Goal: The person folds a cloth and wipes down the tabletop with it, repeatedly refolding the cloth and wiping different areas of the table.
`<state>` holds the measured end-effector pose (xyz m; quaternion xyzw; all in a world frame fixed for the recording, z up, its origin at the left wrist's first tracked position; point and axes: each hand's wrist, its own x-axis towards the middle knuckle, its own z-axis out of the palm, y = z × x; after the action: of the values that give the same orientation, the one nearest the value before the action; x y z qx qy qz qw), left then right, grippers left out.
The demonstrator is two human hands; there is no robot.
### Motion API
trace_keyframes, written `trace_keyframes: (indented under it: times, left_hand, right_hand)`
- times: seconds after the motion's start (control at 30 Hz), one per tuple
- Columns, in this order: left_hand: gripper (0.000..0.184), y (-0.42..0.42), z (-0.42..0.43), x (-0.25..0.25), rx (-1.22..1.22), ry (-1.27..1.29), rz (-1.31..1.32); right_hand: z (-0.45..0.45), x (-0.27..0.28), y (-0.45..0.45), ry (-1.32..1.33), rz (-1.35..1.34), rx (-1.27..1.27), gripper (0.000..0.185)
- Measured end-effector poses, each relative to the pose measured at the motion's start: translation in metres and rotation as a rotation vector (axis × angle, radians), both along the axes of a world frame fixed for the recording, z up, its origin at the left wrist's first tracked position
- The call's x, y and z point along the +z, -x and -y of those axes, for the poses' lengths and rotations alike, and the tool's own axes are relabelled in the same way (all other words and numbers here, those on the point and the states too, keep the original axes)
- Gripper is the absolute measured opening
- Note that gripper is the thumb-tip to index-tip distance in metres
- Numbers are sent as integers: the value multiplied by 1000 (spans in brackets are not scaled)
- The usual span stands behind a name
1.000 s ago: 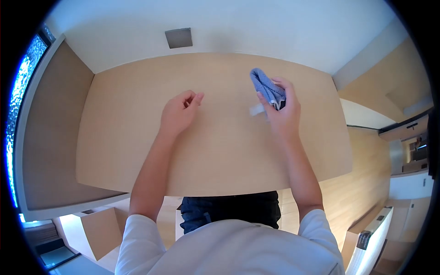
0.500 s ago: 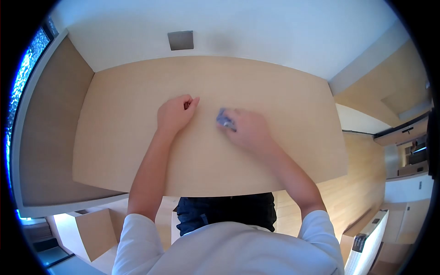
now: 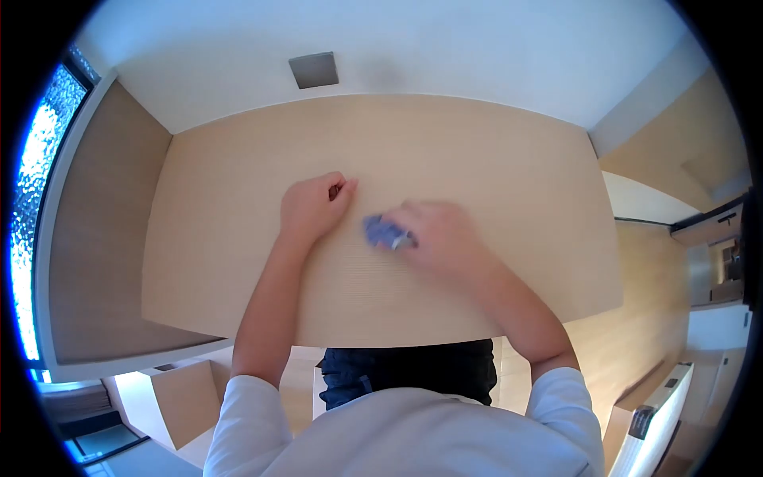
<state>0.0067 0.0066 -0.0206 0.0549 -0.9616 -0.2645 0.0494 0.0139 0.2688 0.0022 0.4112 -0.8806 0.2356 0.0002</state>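
Note:
My right hand, slightly blurred by motion, is closed around a crumpled blue cloth with a pale part near the fingertips. The cloth sticks out to the left of the fingers, down at the surface of the light wood desk. Left of it, my left hand rests on the desk in a loose fist, thumb side up. A dark hollow shows between its curled fingers, and I see no object in it.
A grey square plate is on the white wall behind the desk. A wood side panel borders the desk on the left, by a bright window. Below left is a pale wood box-shaped piece; a long white package stands at lower right.
My right hand has moved toward me with the cloth, and more of the cloth shows. My left hand keeps its fist in place on the desk. The whole view has shifted slightly.

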Motion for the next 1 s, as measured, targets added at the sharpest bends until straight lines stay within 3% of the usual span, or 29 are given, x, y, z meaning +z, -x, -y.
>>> trace_keyframes:
  times: [0.1,0.2,0.4,0.5,0.6,0.7,0.8,1.0]
  left_hand:
    - [36,-2,-5,3,-21,-7,-2]
    - [36,-1,-4,7,-31,2,2]
    - [38,1,-1,0,-34,22,-24]
    - [38,1,0,-2,-34,30,-26]
    - [39,1,-1,1,-24,29,-4]
    - [39,0,-1,-1,-32,30,5]
    - [39,0,-1,4,-34,26,27]
    - [39,0,1,2,-44,13,-7]
  right_hand:
    - [-14,-5,37,153,-124,-278,39]
    - [-16,-9,38,51,-192,-362,45]
    - [5,-15,6,-7,-131,-125,47]
    - [9,-17,-14,50,-180,162,45]
    - [11,-14,-14,76,-76,204,46]
    - [1,-8,8,71,-50,8,48]
    - [-19,-3,48,123,42,-344,48]
    - [-19,-17,50,-17,-206,-512,44]
